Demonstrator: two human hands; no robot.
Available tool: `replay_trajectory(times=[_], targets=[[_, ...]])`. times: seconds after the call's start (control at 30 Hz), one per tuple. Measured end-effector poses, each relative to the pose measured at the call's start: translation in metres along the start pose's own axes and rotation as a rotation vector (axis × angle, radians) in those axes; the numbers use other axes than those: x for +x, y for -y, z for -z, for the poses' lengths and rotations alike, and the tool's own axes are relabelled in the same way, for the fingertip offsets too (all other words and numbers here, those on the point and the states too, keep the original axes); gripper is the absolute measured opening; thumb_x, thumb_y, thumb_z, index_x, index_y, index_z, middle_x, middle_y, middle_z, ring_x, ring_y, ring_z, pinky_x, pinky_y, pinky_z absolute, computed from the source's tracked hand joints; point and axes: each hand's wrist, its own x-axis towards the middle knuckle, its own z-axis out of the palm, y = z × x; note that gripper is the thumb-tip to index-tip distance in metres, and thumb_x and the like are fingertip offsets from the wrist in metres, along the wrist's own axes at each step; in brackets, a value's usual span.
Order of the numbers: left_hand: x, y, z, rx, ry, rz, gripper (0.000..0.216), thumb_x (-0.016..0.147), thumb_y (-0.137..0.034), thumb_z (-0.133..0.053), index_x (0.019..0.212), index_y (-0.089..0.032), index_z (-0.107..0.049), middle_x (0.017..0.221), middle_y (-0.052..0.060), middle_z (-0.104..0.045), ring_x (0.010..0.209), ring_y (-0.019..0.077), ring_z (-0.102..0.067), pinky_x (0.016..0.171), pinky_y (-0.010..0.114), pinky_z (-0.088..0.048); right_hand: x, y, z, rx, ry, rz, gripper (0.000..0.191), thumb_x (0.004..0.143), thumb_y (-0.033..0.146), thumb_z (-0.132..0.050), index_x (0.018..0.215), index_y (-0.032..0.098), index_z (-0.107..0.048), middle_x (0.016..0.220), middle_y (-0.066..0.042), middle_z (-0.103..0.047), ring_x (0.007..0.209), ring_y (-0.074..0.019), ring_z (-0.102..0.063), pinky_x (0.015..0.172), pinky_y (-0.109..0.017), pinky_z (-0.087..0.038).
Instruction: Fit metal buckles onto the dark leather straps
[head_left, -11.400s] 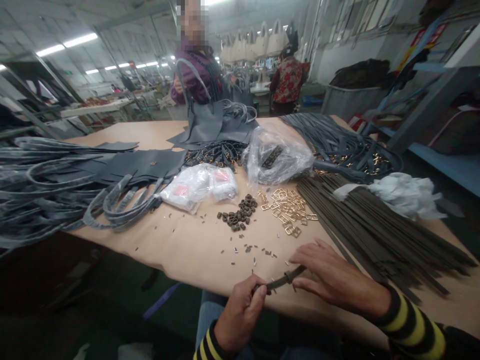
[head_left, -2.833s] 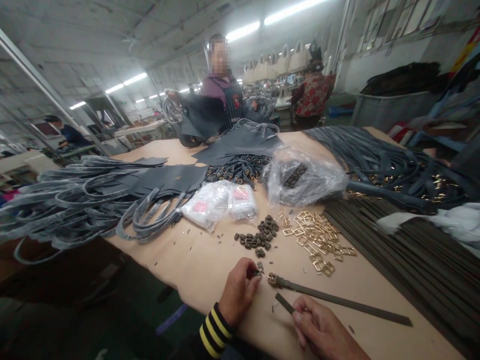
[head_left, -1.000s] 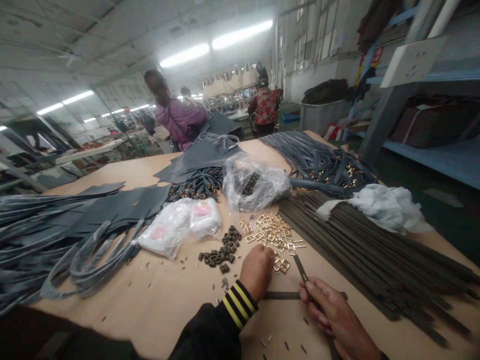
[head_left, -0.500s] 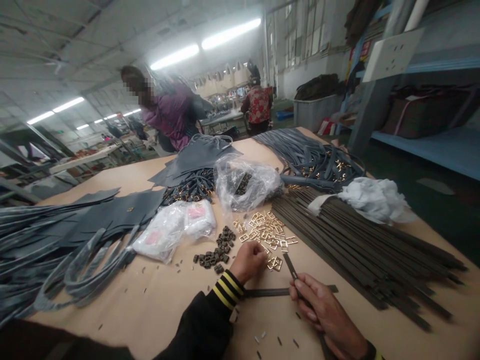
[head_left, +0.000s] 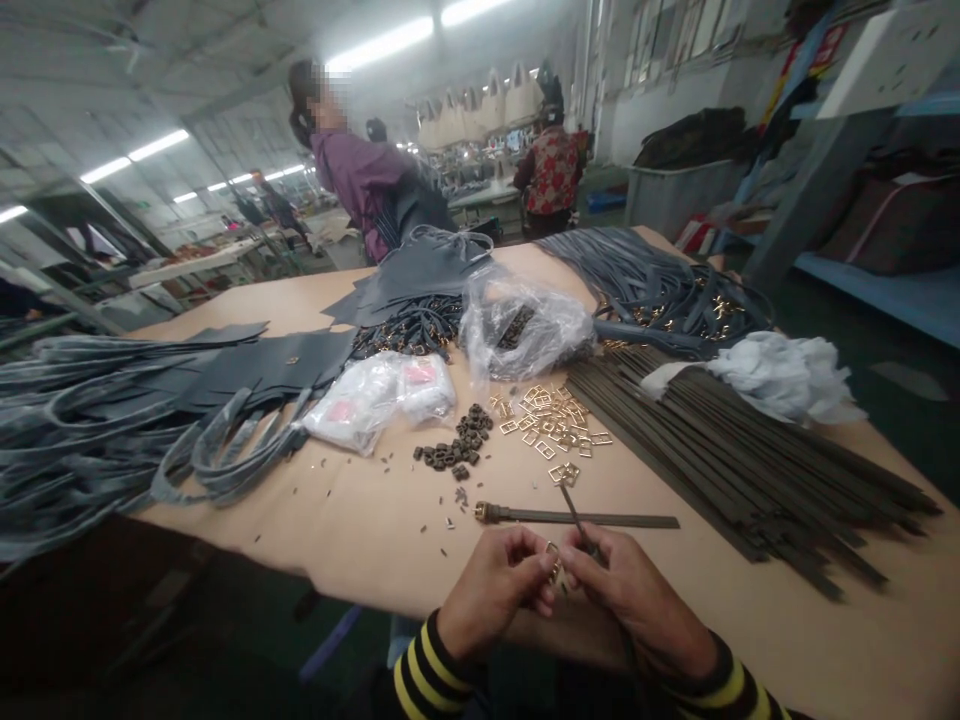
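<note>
Between thumb and fingers, my left hand (head_left: 501, 582) pinches a gold buckle (head_left: 553, 563) near the table's front edge. My right hand (head_left: 628, 590) is closed on a dark strap (head_left: 573, 512), whose narrow end sticks out past the fingers; its fingertips meet the buckle. Just beyond both hands lies a strap with a buckle on it (head_left: 585, 517), flat on the table. More gold buckles (head_left: 555, 420) are heaped farther back. To their left sits a pile of small dark loops (head_left: 457, 442). Whether the strap passes through the held buckle, I cannot tell.
A bundle of dark straps (head_left: 735, 465) fills the right side, with crumpled white wrapping (head_left: 787, 375) on it. Clear plastic bags (head_left: 517, 330) and white packets (head_left: 379, 395) stand behind the loops. Blue-grey pieces (head_left: 247, 375) cover the left. A person in purple (head_left: 367, 185) is across the table.
My left hand has come back from the buckle pile with a buckle and met my right hand. The view has shifted, and the strap on the table now shows its buckle.
</note>
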Motion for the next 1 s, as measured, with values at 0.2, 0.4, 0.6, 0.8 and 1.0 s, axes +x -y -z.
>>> replay_trajectory(times=[0.2, 0.4, 0.6, 0.8, 1.0], targets=[[-0.018, 0.012, 0.001, -0.224, -0.042, 0.045, 0.027, 0.063, -0.032, -0.067, 0.07, -0.009, -0.054, 0.057, -0.001, -0.055, 0.048, 0.0042, -0.051, 0.049, 0.015, -0.043, -0.01, -0.005, -0.01, 0.036, 0.009, -0.1, 0.028, 0.073, 0.042, -0.05, 0.065, 0.016, -0.044, 0.048, 0.008, -0.038, 0.04, -0.0048, -0.027, 0.038, -0.018, -0.02], [-0.024, 0.021, 0.002, -0.264, -0.044, -0.016, 0.03, 0.066, -0.035, -0.064, 0.079, -0.01, -0.054, 0.071, 0.001, -0.056, 0.052, 0.0056, -0.052, 0.048, 0.018, -0.045, -0.013, -0.003, -0.014, -0.091, -0.041, -0.021, 0.026, 0.074, 0.04, -0.05, 0.063, 0.016, -0.046, 0.051, 0.006, -0.042, 0.046, -0.0072, -0.035, 0.045, -0.02, -0.029], [-0.025, 0.027, 0.001, -0.2, -0.08, -0.06, 0.033, 0.062, -0.035, -0.068, 0.078, -0.011, -0.052, 0.069, 0.001, -0.057, 0.052, 0.0065, -0.053, 0.048, 0.019, -0.045, -0.012, -0.002, -0.018, -0.12, -0.052, -0.006, 0.026, 0.074, 0.039, -0.05, 0.061, 0.017, -0.046, 0.053, 0.004, -0.045, 0.05, -0.0095, -0.039, 0.049, -0.021, -0.033], [-0.025, 0.03, -0.001, -0.201, -0.059, -0.011, 0.034, 0.064, -0.041, -0.064, 0.068, -0.01, -0.05, 0.054, -0.001, -0.054, 0.041, 0.0056, -0.049, 0.04, 0.017, -0.041, -0.011, -0.007, -0.019, -0.103, -0.045, -0.013, 0.024, 0.074, 0.038, -0.05, 0.062, 0.017, -0.046, 0.053, 0.003, -0.046, 0.052, -0.0106, -0.042, 0.051, -0.022, -0.035], [-0.025, 0.031, 0.001, -0.267, -0.078, -0.016, 0.035, 0.064, -0.042, -0.064, 0.064, -0.012, -0.047, 0.049, -0.002, -0.053, 0.036, 0.0042, -0.047, 0.035, 0.014, -0.039, -0.014, -0.009, -0.018, -0.095, 0.01, -0.087, 0.029, 0.072, 0.044, -0.05, 0.061, 0.017, -0.044, 0.048, 0.006, -0.04, 0.042, -0.0067, -0.03, 0.04, -0.019, -0.024]])
